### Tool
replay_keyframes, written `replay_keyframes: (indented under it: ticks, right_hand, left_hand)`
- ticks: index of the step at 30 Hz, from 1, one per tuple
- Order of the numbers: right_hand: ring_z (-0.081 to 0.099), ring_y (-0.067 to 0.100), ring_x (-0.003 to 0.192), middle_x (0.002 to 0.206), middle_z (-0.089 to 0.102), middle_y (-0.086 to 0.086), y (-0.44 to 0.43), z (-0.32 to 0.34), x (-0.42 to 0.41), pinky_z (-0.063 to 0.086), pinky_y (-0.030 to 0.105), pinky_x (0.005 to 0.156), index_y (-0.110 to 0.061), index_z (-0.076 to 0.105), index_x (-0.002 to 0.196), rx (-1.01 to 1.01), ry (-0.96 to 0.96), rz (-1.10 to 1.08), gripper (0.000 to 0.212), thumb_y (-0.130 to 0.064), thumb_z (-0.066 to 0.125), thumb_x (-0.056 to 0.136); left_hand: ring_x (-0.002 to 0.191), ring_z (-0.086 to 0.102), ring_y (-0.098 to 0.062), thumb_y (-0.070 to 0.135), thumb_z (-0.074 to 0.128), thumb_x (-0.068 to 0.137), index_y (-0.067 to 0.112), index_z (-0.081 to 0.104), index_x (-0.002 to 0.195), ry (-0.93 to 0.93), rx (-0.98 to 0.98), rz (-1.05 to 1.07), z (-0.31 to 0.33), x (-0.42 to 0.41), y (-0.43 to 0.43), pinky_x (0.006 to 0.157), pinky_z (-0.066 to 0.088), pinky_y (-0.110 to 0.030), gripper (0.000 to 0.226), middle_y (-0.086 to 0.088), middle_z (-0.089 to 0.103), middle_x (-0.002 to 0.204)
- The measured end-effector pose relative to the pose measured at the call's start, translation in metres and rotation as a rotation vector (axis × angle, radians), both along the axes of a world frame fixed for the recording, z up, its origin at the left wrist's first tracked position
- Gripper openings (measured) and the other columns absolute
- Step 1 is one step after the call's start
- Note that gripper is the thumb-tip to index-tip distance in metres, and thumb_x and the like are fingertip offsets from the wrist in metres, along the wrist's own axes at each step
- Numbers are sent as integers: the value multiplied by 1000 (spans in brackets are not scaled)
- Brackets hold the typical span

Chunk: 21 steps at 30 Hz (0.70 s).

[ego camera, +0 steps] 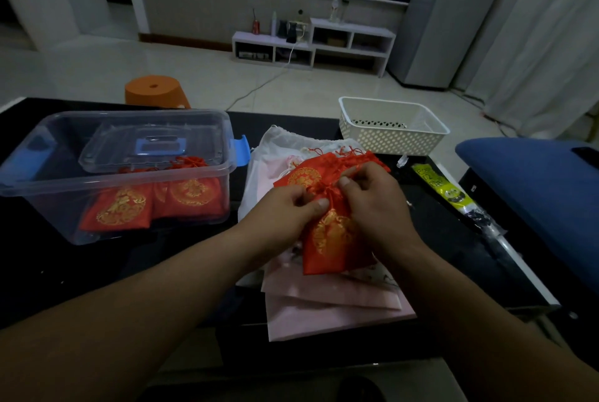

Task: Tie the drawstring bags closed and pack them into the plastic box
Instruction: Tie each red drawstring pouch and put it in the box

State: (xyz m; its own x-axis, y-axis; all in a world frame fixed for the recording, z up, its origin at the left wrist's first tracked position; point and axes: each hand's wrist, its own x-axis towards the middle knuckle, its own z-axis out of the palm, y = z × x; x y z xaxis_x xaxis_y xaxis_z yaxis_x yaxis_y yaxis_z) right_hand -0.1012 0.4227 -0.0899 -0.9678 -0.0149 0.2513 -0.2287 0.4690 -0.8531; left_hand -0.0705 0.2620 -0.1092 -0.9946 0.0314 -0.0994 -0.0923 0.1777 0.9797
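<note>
A red drawstring bag [334,239] with gold embroidery lies on a pile of pink and white bags [327,304] at the table's middle. My left hand [291,204] and my right hand [372,194] both pinch its gathered neck and cords. More red bags [311,174] lie just behind it on the pile. The clear plastic box [64,233] with blue latches stands at the left, with three red bags [120,210] inside. Its clear lid [107,149] leans inside the box behind them.
A white perforated basket [392,139] stands at the back right of the black table [97,272]. A yellow-green and black packet [444,191] lies to the right. A blue cushion [534,181] is at the right edge, an orange stool [155,90] beyond the table.
</note>
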Motion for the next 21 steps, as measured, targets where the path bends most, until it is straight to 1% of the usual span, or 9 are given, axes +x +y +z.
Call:
replay_keyframes:
  ticks: [2, 5, 8, 10, 12, 14, 17, 19, 21]
  right_hand:
    - [69, 16, 94, 98, 72, 0, -2, 1, 2, 58, 42, 85, -20, 67, 104, -78, -72, 32, 11, -30, 63, 100]
    - [73, 17, 95, 100, 76, -1, -1, 3, 4, 56, 36, 78, -21, 71, 106, -152, -223, 100, 23, -41, 64, 99]
    - [71, 9, 70, 76, 75, -3, -4, 6, 10, 52, 28, 62, -16, 72, 84, -153, -253, 178, 22, -29, 65, 100]
    - [70, 10, 67, 72, 73, -2, -9, 10, 12, 54, 28, 58, -15, 70, 83, -180, -224, 167, 23, -25, 62, 102]
    - [74, 23, 77, 80, 74, 6, -18, 16, 14, 62, 39, 65, -13, 70, 89, -227, -210, 150, 24, -28, 59, 104]
    - [74, 31, 84, 88, 75, 13, -30, 22, 16, 62, 49, 73, -12, 71, 94, -246, -210, 171, 26, -31, 57, 105]
    - [72, 25, 83, 94, 75, 16, -50, 31, 20, 58, 46, 76, -10, 71, 99, -259, -219, 252, 22, -29, 61, 103]
    - [69, 27, 83, 97, 74, 21, -66, 37, 20, 56, 46, 77, -8, 71, 99, -260, -225, 321, 18, -24, 62, 102]
    - [68, 27, 79, 89, 74, 19, -85, 44, 17, 56, 43, 75, -10, 71, 94, -267, -235, 355, 14, -19, 63, 101]
  left_hand:
    - [85, 73, -19, 22, 65, 102, 5, 70, 104, 26, 75, 25, 3, 0, -1, 70, 57, -27, 18, -8, 77, 97]
    - [97, 75, -19, 22, 61, 104, 13, 70, 105, 62, 97, 61, 8, 2, -6, 88, 62, -38, 13, -4, 78, 102]
    - [96, 74, -22, 31, 59, 104, 19, 66, 103, 146, 9, 107, 9, 5, -15, 89, 60, -53, 14, -4, 77, 99]
    - [94, 74, -20, 37, 58, 104, 23, 64, 101, 217, -52, 155, 12, 9, -19, 85, 60, -55, 15, -1, 75, 98]
    - [92, 71, -14, 38, 57, 105, 23, 64, 98, 286, -103, 221, 17, 15, -23, 83, 60, -51, 17, 3, 73, 97]
    - [90, 68, -10, 37, 55, 106, 22, 64, 98, 335, -137, 274, 24, 20, -28, 82, 59, -45, 19, 5, 70, 96]
    - [87, 67, -9, 36, 55, 106, 23, 64, 97, 371, -113, 300, 34, 28, -46, 76, 57, -36, 19, 5, 70, 95]
    - [87, 69, -7, 38, 55, 106, 26, 64, 100, 388, -106, 319, 43, 31, -65, 75, 57, -33, 16, 5, 71, 96]
    - [85, 70, -5, 38, 56, 106, 30, 62, 106, 382, -105, 331, 53, 35, -86, 69, 58, -26, 11, 5, 70, 99]
